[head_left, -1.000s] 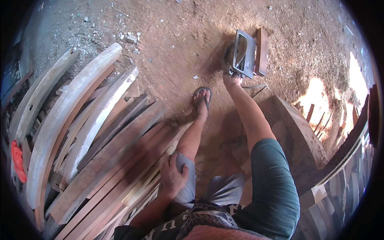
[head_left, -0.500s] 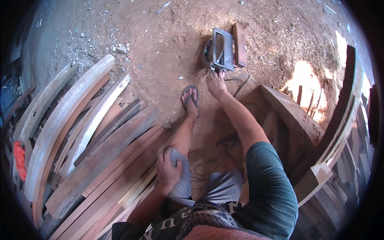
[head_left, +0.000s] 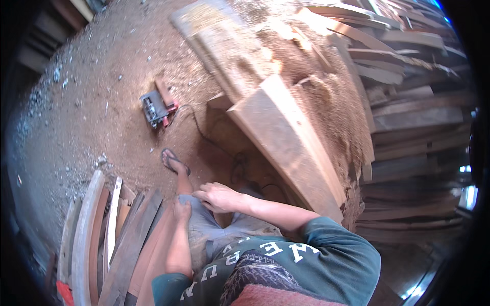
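Note:
My right hand (head_left: 218, 198) is drawn back over my lap, its fingers curled inward with nothing visible in them. My left hand (head_left: 182, 208) rests on my left knee, on the grey shorts (head_left: 206, 227); its fingers are partly hidden. Beyond my sandalled left foot (head_left: 175, 162), a circular saw (head_left: 154, 109) with a grey metal base plate and red parts lies on the dirt. A short brown wood block (head_left: 164, 93) lies against its far right side. Neither hand touches the saw.
A dark cord (head_left: 200, 133) runs from the saw toward my legs. A thick timber beam (head_left: 288, 140) slants on my right, with a wide plank (head_left: 219, 43) beyond it. Sawdust (head_left: 326, 102) is heaped alongside. Curved boards (head_left: 84, 239) stand at left; stacked boards (head_left: 418, 127) fill the right.
My right hand has let go of the saw and come back to my lap. The view has swung right, so the saw appears farther left. My left hand stays at my knee.

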Demonstrator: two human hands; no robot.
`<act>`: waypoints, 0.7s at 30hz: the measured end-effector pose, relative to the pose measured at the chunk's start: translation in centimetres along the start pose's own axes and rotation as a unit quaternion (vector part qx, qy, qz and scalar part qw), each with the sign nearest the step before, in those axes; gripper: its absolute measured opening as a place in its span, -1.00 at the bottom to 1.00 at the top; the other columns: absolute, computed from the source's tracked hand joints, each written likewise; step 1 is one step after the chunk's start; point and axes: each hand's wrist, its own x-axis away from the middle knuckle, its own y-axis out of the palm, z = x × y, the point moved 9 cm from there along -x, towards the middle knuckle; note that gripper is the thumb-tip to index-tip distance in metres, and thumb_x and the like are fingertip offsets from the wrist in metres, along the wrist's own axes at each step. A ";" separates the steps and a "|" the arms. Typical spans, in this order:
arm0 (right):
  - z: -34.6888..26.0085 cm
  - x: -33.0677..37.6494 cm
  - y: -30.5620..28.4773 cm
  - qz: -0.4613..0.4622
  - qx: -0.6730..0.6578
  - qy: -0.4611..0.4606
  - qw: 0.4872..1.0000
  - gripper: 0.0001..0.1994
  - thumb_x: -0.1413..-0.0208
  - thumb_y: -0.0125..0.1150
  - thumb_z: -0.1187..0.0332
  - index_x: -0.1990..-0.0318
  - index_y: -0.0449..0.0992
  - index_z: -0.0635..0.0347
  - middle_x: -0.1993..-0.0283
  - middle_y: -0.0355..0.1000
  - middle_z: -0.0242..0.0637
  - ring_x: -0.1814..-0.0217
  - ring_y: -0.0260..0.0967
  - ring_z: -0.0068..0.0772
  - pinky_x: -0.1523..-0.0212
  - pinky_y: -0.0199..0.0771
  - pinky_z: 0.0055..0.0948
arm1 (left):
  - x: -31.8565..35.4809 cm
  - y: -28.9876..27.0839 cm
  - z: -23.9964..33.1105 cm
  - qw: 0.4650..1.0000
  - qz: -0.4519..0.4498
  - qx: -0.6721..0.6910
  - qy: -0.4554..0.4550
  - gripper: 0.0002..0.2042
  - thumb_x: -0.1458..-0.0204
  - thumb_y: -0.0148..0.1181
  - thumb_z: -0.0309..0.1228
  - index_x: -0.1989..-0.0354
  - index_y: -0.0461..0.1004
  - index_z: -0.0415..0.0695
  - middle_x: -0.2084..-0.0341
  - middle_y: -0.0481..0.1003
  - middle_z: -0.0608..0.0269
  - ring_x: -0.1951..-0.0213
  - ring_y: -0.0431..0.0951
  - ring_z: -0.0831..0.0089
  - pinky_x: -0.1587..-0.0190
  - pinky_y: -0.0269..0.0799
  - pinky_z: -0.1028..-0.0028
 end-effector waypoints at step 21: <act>18.4 42.7 -23.8 0.382 -0.077 0.394 0.832 -0.70 -0.22 0.27 0.40 -0.09 0.68 0.18 -0.11 0.57 0.10 -0.28 0.50 0.14 -0.33 0.49 0.07 | 6.4 -2.3 23.3 0.988 -0.069 0.003 0.138 -0.49 -0.13 0.38 -0.22 -0.19 0.63 -0.30 -0.05 0.69 -0.18 -0.12 0.70 0.06 -0.24 0.55 0.25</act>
